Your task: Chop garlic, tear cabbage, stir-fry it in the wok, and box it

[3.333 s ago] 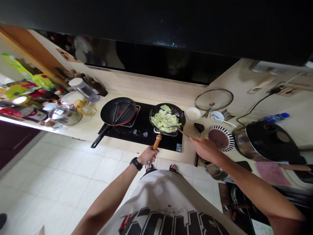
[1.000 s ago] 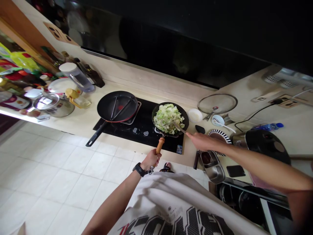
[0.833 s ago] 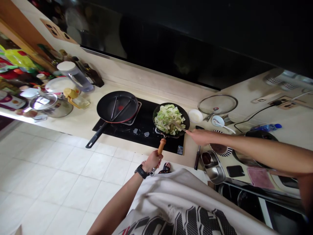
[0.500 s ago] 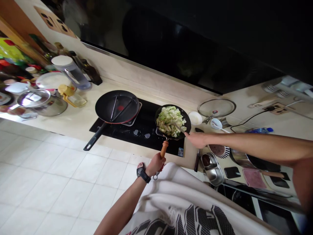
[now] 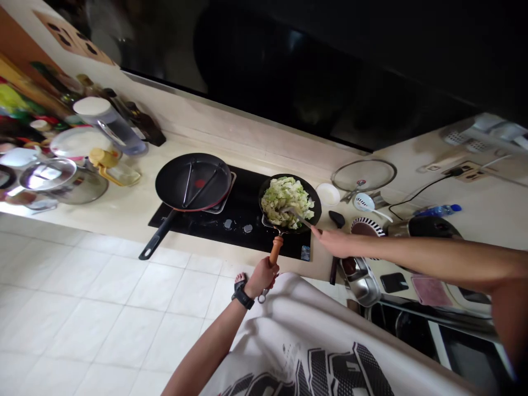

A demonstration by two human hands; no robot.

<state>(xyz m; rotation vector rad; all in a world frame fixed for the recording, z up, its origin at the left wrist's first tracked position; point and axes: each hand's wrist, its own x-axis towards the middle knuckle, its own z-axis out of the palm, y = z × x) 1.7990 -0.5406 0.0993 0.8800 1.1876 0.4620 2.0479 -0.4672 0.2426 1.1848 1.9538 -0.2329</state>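
Observation:
My left hand (image 5: 262, 276) is wrapped round the wooden handle (image 5: 276, 250) of a small dark frying pan (image 5: 317, 204) on the right side of the hob. Chopped pale green cabbage (image 5: 286, 197) is heaped in that pan. From the right reaches my right hand (image 5: 335, 243), closed on a spatula (image 5: 304, 221) whose far end is in the cabbage, partly hidden by it. A larger black frying pan (image 5: 169, 190) sits at the left of the hob with a pair of tongs (image 5: 189, 184) lying open inside it.
Along the left counter stand a water jug (image 5: 119, 135), a steel pot (image 5: 88, 187) and several bottles. Right of the hob are a white dish (image 5: 329, 194), a glass lid (image 5: 365, 173), a striped bowl (image 5: 367, 224) and a divided steel container (image 5: 365, 286). A dark range hood (image 5: 268, 71) hangs above.
My right hand and the spatula have shifted slightly downward and left, and the cabbage has been stirred about. My left hand keeps its grip on the handle. The camera view has shifted a little.

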